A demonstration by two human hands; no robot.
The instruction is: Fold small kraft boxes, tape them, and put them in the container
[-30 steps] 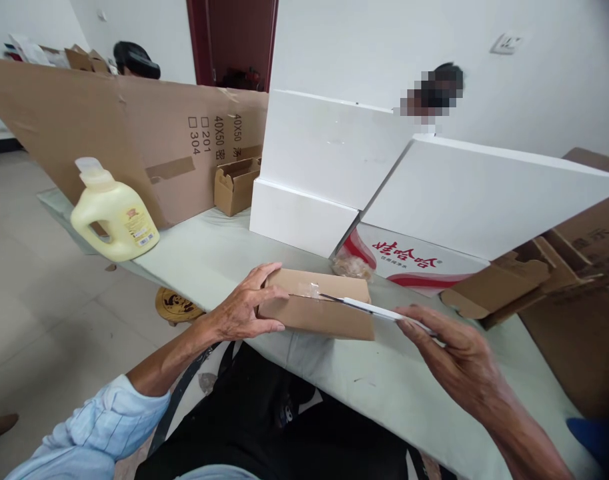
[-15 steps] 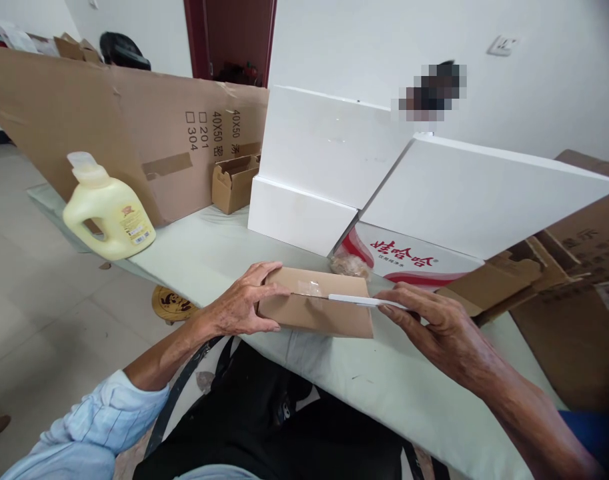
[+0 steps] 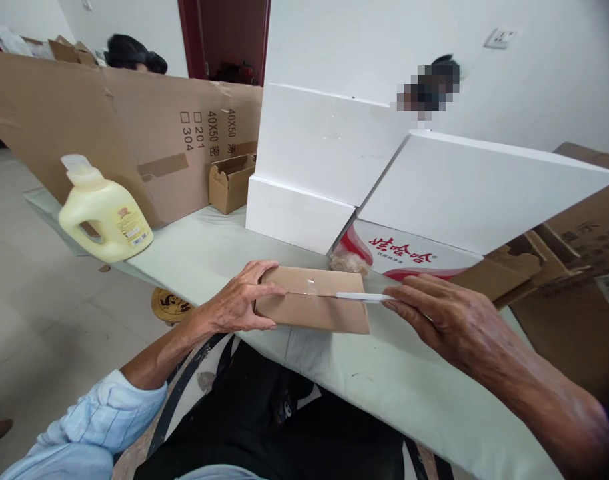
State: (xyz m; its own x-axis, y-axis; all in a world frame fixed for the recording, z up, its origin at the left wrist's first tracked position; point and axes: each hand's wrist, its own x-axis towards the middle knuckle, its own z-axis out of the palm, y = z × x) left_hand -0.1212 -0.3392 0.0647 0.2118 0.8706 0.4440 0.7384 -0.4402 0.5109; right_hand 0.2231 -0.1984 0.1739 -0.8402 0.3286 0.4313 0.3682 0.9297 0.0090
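Note:
A small brown cardboard box [image 3: 334, 317] lies at the table's near edge, with a strip of clear tape [image 3: 311, 287] across its top seam. My left hand [image 3: 247, 297] grips the box's left end, thumb on the top by the seam and fingers around the sides. Between the thumb and fingers of my right hand [image 3: 421, 303] is a slim white flat tool [image 3: 361, 297], seen edge-on. Its tip lies along the seam at the right half of the box; I cannot tell its exact kind.
A pale yellow detergent bottle [image 3: 107, 217] stands at the left on the green-covered table [image 3: 199, 250]. White boxes [image 3: 299, 217] and a red-and-white carton [image 3: 399, 250] rise behind. An open small carton [image 3: 231, 183] stands by a large cardboard panel [image 3: 134, 133]. Crumpled clear wrap [image 3: 349, 262] lies behind the box.
My right hand and the white tool have shifted slightly right along the seam, and less of the tool overlaps the box. My left hand keeps its grip. The view has moved a little.

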